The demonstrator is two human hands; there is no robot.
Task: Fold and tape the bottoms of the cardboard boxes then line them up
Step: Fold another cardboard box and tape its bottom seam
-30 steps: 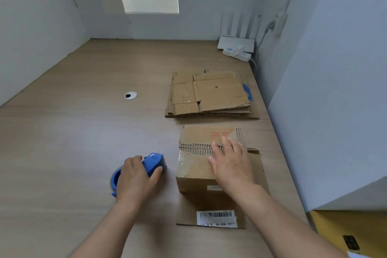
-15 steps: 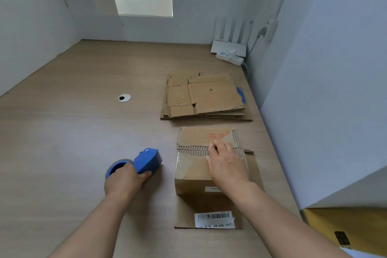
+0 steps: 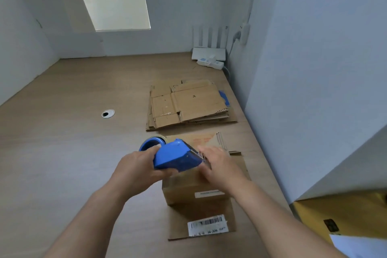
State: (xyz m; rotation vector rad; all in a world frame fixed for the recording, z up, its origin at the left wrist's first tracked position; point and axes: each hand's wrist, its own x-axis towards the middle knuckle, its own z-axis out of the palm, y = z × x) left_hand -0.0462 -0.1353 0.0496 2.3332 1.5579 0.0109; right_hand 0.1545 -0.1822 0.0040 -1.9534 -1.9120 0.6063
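The left hand (image 3: pixel 139 168) gripped the blue tape dispenser (image 3: pixel 174 156) above the cardboard box (image 3: pixel 188 190) near the desk's (image 3: pixel 62 153) right edge. The right hand (image 3: pixel 219 166) lay open, palm down, on the box top, fingertips at the dispenser's toothed end.

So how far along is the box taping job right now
Early. Nothing finished is lined up in view. In hand: one cardboard box stands folded on the desk, the left hand holds the blue tape dispenser over it, and the right hand rests on top by the dispenser's blade end. Whether new tape is on yet I can't tell. Left: the stack of flattened boxes behind it, then lining up.
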